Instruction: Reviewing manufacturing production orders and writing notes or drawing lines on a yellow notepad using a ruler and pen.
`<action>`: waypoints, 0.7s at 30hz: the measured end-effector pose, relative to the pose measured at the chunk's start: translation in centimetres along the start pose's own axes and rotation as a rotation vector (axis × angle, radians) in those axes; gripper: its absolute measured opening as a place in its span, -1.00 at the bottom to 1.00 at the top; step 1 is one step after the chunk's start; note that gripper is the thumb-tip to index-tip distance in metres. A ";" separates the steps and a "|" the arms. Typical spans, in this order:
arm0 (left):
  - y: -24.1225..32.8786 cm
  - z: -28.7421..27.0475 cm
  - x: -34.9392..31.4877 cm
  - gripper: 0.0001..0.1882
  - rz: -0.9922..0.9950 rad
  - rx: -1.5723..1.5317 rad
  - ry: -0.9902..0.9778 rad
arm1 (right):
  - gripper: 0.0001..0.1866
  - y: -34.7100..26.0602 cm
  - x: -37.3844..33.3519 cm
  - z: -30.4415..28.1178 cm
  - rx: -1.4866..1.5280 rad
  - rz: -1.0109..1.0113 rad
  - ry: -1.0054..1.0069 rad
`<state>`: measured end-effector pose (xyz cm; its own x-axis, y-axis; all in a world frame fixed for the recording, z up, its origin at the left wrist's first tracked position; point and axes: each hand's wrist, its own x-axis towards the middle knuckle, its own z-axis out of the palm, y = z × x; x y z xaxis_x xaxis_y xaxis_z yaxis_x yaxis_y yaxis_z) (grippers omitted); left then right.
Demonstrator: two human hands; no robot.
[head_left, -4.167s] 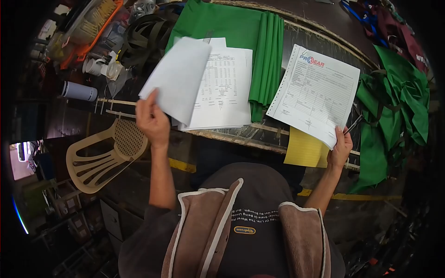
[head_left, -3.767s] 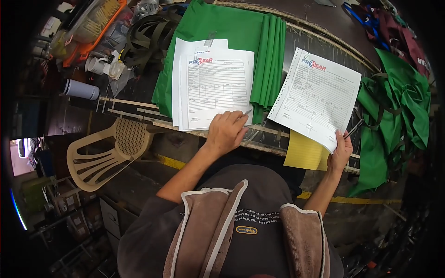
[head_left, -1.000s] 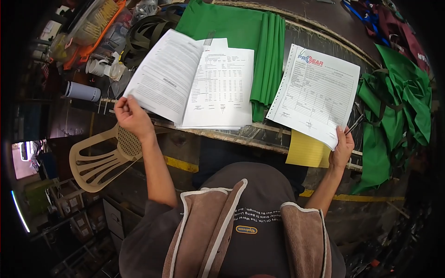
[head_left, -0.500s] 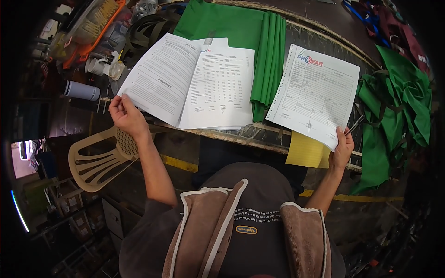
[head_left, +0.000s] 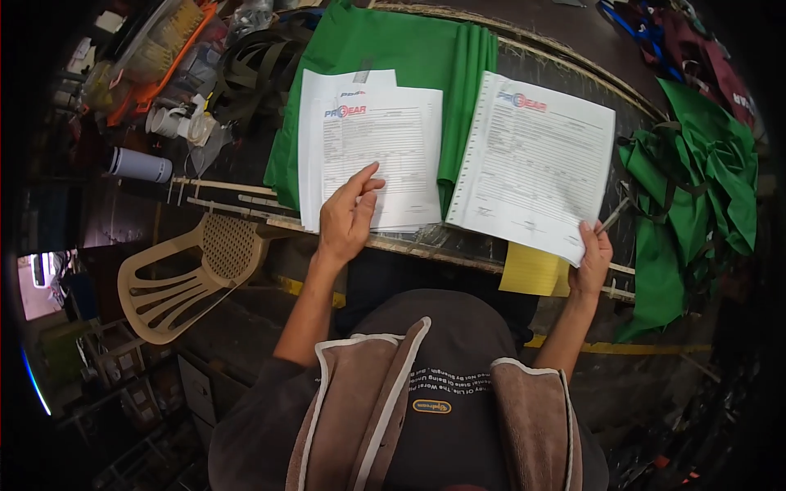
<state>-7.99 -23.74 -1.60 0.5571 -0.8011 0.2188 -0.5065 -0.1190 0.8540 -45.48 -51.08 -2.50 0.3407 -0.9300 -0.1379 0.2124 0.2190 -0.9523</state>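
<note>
My left hand is open over the lower edge of the left stack of printed papers, its fingers loosely stretched and pointing up across the top sheet. Whether the fingertips touch the paper I cannot tell. At the right, my right hand is closed on the lower right corner of a second bundle of printed forms, which has punched holes down its left side. A thin pen sticks out from the same hand. The top sheets of both piles carry printed lines and a coloured heading.
Folded green fabric lies under and behind the papers on the dark worktable. More green fabric is heaped at the right. A yellow paper hangs below the forms. Left are a grey cylinder, plastic tubs and a beige chair.
My left hand has let go of the turned page at the left and moved right over the stack, which now shows a form on top. The right bundle's top sheet looks different.
</note>
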 end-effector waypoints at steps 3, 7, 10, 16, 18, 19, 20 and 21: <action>0.5 1.0 -0.2 -0.46 -0.107 -0.174 0.011 | -0.71 0.8 -0.8 2.1 -0.049 0.081 -0.016; -1.1 0.7 0.0 -0.39 -0.546 -0.536 -0.106 | -0.66 2.5 -2.7 8.4 -0.090 0.193 -0.185; -1.1 0.9 0.1 -0.41 -0.499 -0.612 -0.021 | -0.61 4.2 -3.5 10.8 -0.132 0.302 -0.461; -4.4 -1.6 -1.4 -0.49 -0.476 -0.327 0.071 | -0.73 0.8 -1.3 7.8 -0.433 0.152 -0.123; -5.3 -2.0 -2.1 -0.48 -0.466 -0.344 0.098 | -0.69 0.5 0.3 5.8 -0.400 -0.044 0.020; -5.5 -2.0 -2.4 -0.48 -0.468 -0.342 0.105 | -0.67 0.1 0.8 5.0 -0.396 -0.072 0.087; -5.5 -2.0 -2.8 -0.43 -0.398 -0.117 0.117 | -0.66 -0.4 1.4 4.3 -0.479 -0.119 0.105; -4.6 -2.1 -2.8 -0.39 -0.328 0.108 0.129 | -0.66 -0.7 2.0 3.7 -0.561 -0.166 0.120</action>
<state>-5.85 -19.73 -5.12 0.7765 -0.6300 0.0051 -0.3494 -0.4239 0.8356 -41.59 -51.99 -1.07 0.2316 -0.9724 0.0269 -0.2732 -0.0916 -0.9576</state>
